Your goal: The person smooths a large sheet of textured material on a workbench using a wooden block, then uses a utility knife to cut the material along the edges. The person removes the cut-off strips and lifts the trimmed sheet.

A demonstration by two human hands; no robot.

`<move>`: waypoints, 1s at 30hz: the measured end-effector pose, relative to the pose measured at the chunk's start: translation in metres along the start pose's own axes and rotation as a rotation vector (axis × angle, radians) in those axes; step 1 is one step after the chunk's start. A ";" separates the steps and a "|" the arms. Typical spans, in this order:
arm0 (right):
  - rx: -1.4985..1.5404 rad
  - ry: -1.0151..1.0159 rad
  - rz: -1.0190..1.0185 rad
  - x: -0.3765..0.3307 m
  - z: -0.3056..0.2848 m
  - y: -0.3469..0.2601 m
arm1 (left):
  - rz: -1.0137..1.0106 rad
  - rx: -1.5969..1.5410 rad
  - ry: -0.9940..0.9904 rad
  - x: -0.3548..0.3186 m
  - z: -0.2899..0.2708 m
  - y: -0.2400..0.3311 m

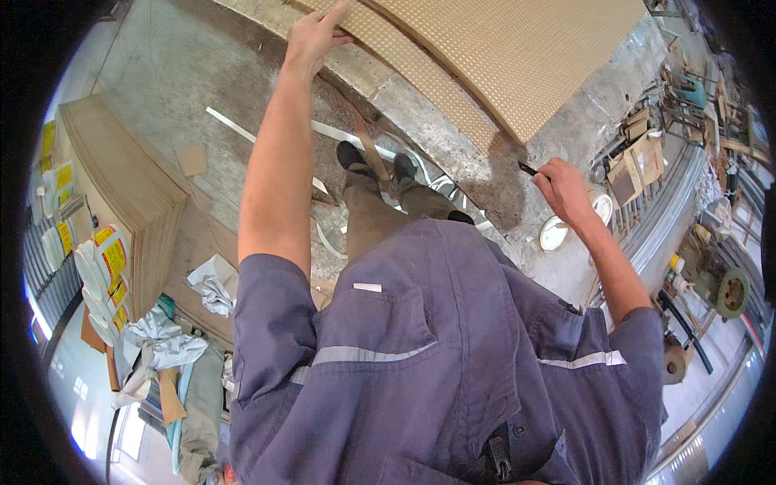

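Note:
At the top, my left hand [317, 36] reaches over a long tan strip [420, 81] with a dotted surface. Its thumb and forefinger are spread apart and rest at the strip; the other fingers are partly hidden. Beside the strip, a narrow gap away, lies a large tan dotted sheet [533, 56]. On the right, my right hand [562, 190] is closed around a slim black tool [527, 169], which looks like a utility knife. Only one dark end of it shows, pointing at the sheet's near corner without visibly touching it.
The sheet and strip lie on a raised concrete slab [396, 101]. White strips [230, 125] and offcuts lie around my feet. Stacked brown boards [121, 178] bearing white buckets [103, 257] stand left. White round lids [554, 233], metal lengths and tools crowd the right.

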State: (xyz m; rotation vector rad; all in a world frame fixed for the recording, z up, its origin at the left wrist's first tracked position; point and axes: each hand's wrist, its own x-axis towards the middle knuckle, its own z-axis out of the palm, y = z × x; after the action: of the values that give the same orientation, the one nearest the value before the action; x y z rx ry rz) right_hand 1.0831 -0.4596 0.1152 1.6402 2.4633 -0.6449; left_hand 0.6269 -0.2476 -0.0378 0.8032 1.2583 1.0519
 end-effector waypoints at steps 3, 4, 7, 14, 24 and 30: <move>0.646 -0.037 0.429 -0.008 -0.002 -0.026 | 0.095 -0.070 0.190 -0.044 -0.004 0.008; 0.809 -0.086 0.423 -0.008 0.003 -0.023 | 0.034 0.001 0.167 -0.061 -0.010 0.020; 1.159 -0.020 0.425 0.002 0.017 -0.045 | -0.009 0.126 0.252 -0.141 0.001 0.037; 1.170 -0.236 0.160 0.067 0.053 -0.110 | -0.059 0.024 0.226 -0.322 0.081 -0.003; 0.800 -0.627 -0.215 0.055 0.078 -0.226 | -0.051 0.224 0.657 -0.417 0.065 -0.050; 0.805 -0.774 -0.264 0.030 0.102 -0.288 | -0.049 0.114 0.718 -0.479 0.015 -0.063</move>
State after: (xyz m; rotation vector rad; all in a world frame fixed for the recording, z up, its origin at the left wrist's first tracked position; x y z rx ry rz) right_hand 0.7966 -0.5692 0.0952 0.8698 1.9014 -2.0327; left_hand 0.6577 -0.7165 0.0736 0.4777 1.9433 1.2905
